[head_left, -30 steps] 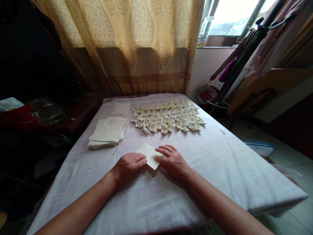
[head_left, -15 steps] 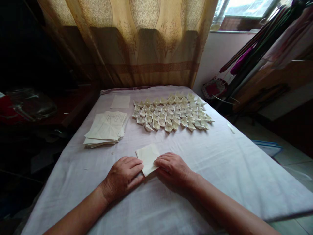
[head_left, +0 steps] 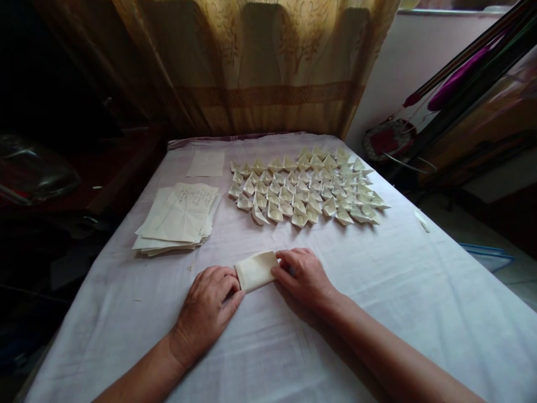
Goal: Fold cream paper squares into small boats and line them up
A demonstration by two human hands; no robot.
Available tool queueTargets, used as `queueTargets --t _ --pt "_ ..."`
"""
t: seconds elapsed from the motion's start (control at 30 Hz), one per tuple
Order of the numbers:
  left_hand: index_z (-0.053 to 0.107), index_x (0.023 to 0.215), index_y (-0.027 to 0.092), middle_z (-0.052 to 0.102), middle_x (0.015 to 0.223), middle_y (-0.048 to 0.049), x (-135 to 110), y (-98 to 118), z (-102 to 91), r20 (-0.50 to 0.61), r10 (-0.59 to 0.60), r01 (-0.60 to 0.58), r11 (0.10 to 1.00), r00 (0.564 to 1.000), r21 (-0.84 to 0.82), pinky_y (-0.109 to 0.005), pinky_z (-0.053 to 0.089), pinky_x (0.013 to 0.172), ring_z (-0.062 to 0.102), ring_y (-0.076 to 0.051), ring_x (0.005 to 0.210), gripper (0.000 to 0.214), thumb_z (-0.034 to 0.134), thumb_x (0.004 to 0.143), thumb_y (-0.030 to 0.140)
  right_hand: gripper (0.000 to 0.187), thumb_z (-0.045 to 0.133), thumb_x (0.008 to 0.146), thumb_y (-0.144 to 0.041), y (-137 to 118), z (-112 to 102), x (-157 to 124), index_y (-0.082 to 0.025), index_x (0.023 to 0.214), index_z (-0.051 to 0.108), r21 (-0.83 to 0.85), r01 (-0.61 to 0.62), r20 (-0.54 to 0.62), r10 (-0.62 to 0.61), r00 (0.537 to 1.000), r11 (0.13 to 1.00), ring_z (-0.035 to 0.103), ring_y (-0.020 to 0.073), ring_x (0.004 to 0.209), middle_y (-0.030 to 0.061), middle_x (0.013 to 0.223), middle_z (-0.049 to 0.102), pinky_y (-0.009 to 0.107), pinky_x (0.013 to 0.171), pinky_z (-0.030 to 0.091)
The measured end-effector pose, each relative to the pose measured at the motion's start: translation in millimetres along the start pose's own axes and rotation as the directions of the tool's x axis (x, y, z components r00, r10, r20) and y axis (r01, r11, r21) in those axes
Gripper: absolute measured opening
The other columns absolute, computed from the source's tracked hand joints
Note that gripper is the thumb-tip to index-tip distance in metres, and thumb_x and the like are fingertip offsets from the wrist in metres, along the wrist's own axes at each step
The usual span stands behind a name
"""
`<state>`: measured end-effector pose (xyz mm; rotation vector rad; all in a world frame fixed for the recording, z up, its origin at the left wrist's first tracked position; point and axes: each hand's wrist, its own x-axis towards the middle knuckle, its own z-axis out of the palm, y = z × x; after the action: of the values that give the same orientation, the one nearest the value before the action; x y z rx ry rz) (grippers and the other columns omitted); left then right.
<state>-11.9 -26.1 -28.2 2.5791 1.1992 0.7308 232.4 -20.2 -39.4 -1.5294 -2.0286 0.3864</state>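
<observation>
A cream paper sheet [head_left: 255, 270], folded into a narrow rectangle, lies on the white cloth-covered table [head_left: 377, 291]. My left hand [head_left: 207, 308] pinches its left end with curled fingers. My right hand [head_left: 304, 277] presses and grips its right end, fingers bent. Both hands rest on the cloth near the table's front middle.
Several small folded paper boats [head_left: 306, 187] lie in rows at the back centre. A stack of flat sheets [head_left: 178, 218] sits at the left, one loose sheet [head_left: 206, 163] behind it. A curtain [head_left: 260, 61] hangs behind; dark furniture at left, a rack [head_left: 461, 73] at right.
The paper went from a larger square lying diagonally to a narrower folded rectangle held at both ends. The camera has tilted down and moved closer.
</observation>
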Motion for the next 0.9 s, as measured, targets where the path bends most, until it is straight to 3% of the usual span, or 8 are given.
queueTargets --t 0.1,0.2,0.37,0.57,0.8,0.9 --pt "0.058 0.086 0.019 0.066 0.097 -0.0069 -2 1 0.5 -0.059 -0.021 0.024 0.998 0.998 0.05 -0.038 0.049 0.084 0.059 -0.023 0.093 0.015 0.051 0.096 0.028 0.023 0.067 0.082 -0.019 -1 6 -1 -0.02 0.104 0.067 -0.001 0.009 -0.041 -0.009 0.999 1.0 0.063 0.0198 0.075 0.0005 0.075 0.071 0.035 0.078 0.039" --pt "0.063 0.1 0.019 0.067 0.107 -0.008 -4 4 0.8 -0.082 0.059 -0.05 0.993 0.995 0.103 -0.04 0.047 0.095 0.059 -0.024 0.104 0.014 0.051 0.096 0.026 0.027 0.063 0.085 -0.018 -1 9 -3 -0.018 0.112 0.064 -0.015 0.048 -0.067 -0.049 0.997 0.999 0.063 0.0202 0.075 0.0 0.073 0.07 0.036 0.08 0.038" --pt "0.06 0.129 0.019 0.063 0.135 -0.0065 -7 3 3.5 0.048 0.236 -0.24 0.957 0.971 0.163 -0.043 0.026 0.118 0.049 -0.024 0.132 0.034 0.051 0.098 0.028 0.035 0.059 0.088 -0.018 -1 11 -3 -0.015 0.122 0.058 -0.019 0.086 -0.107 -0.088 0.99 0.996 0.061 0.0193 0.073 -0.0009 0.072 0.068 0.035 0.079 0.039" --pt "0.059 0.132 0.019 0.063 0.136 -0.0061 -9 -1 6.9 0.129 0.206 -0.226 0.96 0.97 0.164 -0.044 0.025 0.12 0.051 -0.024 0.132 0.038 0.052 0.098 0.033 0.034 0.06 0.087 -0.02 -3 12 -4 -0.017 0.122 0.057 -0.029 0.059 -0.14 -0.062 0.988 0.998 0.06 0.0193 0.074 -0.0011 0.074 0.068 0.036 0.078 0.039" --pt "0.062 0.129 0.022 0.065 0.134 -0.0031 -8 1 7.7 0.089 0.184 -0.196 0.968 0.979 0.157 -0.041 0.021 0.122 0.053 -0.021 0.131 0.035 0.05 0.099 0.035 0.03 0.062 0.088 -0.023 -1 12 -3 -0.016 0.117 0.06 -0.084 0.044 -0.151 -0.057 0.987 0.995 0.058 0.0216 0.078 0.0019 0.078 0.066 0.037 0.077 0.04" --pt "0.062 0.129 0.022 0.065 0.134 -0.0036 -8 1 8.4 0.097 0.181 -0.196 0.966 0.979 0.168 -0.041 0.02 0.122 0.053 -0.021 0.13 0.036 0.05 0.099 0.035 0.018 0.058 0.091 -0.023 -5 8 -4 -0.019 0.108 0.063 -0.088 0.112 -0.186 -0.127 0.974 0.99 0.058 0.0231 0.088 0.0053 0.087 0.068 0.038 0.081 0.042"
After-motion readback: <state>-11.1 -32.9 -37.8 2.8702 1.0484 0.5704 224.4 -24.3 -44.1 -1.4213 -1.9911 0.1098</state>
